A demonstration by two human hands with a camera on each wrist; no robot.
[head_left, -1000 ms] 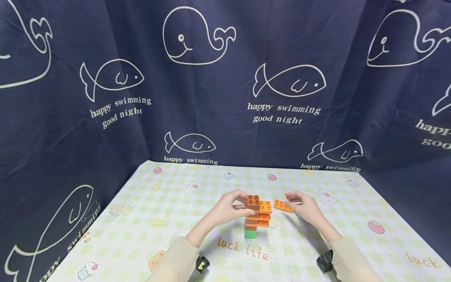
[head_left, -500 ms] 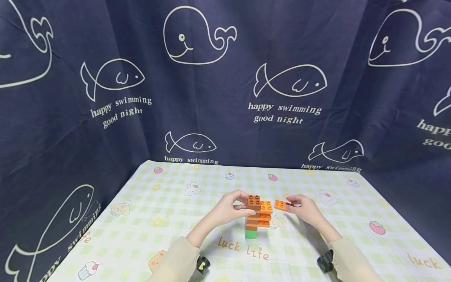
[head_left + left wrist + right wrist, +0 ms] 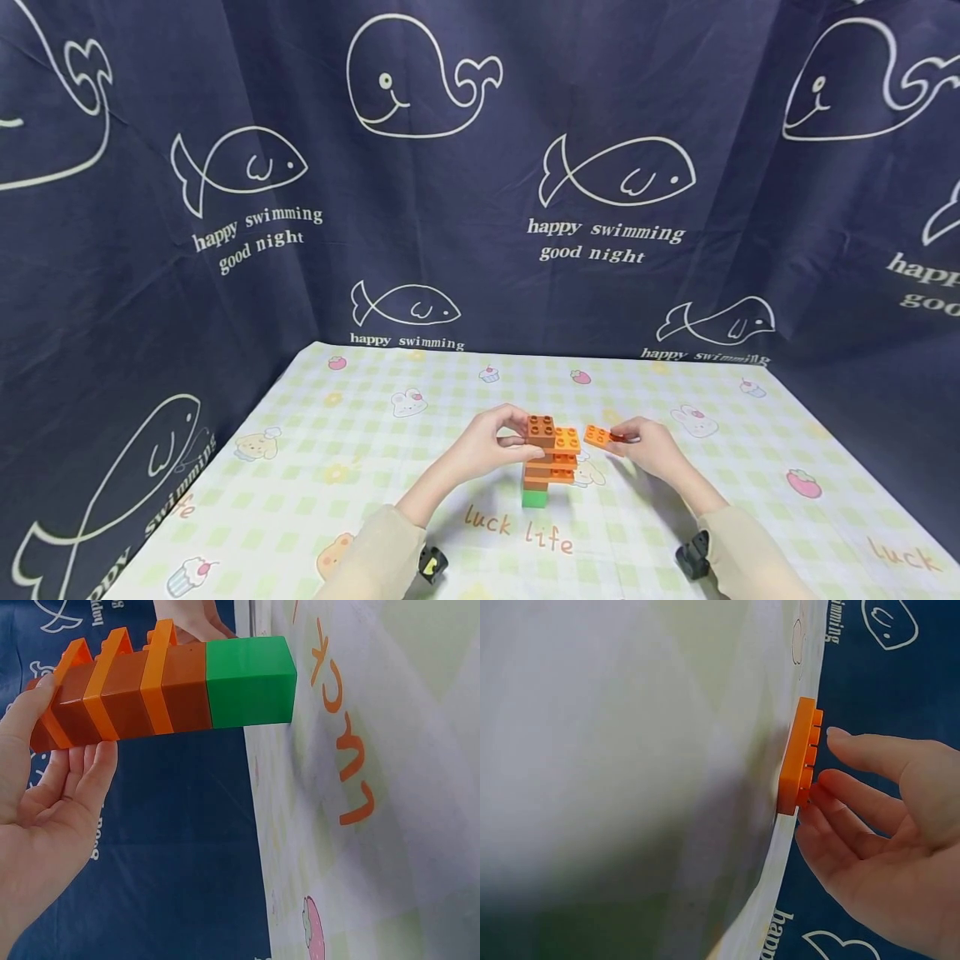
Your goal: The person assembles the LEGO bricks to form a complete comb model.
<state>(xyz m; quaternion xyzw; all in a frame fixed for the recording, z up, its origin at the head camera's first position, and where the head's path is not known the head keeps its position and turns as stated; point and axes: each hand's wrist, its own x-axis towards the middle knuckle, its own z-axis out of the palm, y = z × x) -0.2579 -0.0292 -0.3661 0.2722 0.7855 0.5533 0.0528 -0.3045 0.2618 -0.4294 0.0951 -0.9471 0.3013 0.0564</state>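
A tower of toy building bricks (image 3: 536, 471) stands upright, brown bricks alternating with flat orange ones that jut to the right. Its lowest piece is a green brick (image 3: 251, 681); whether that rests on the cloth I cannot tell. My left hand (image 3: 487, 439) grips the upper part, with the thumb on one side and fingers on the other. To the tower's right, a separate flat orange brick (image 3: 799, 757) appears to lie on the cloth, studs up. Beside its right end is my right hand (image 3: 648, 443), fingers loosely bent, with the thumb apart from the studs in the right wrist view.
A pale checked tablecloth (image 3: 300, 500) with printed cartoon figures covers the table. Dark blue curtains (image 3: 480, 208) with white fish drawings hang behind and at both sides. Black wrist devices sit at the left sleeve (image 3: 375, 550) and the right sleeve (image 3: 750, 550).
The right hand has lowered slightly toward the near side, and its fingers are closer together around the right end of the loose orange brick. The left hand and tower have hardly moved.
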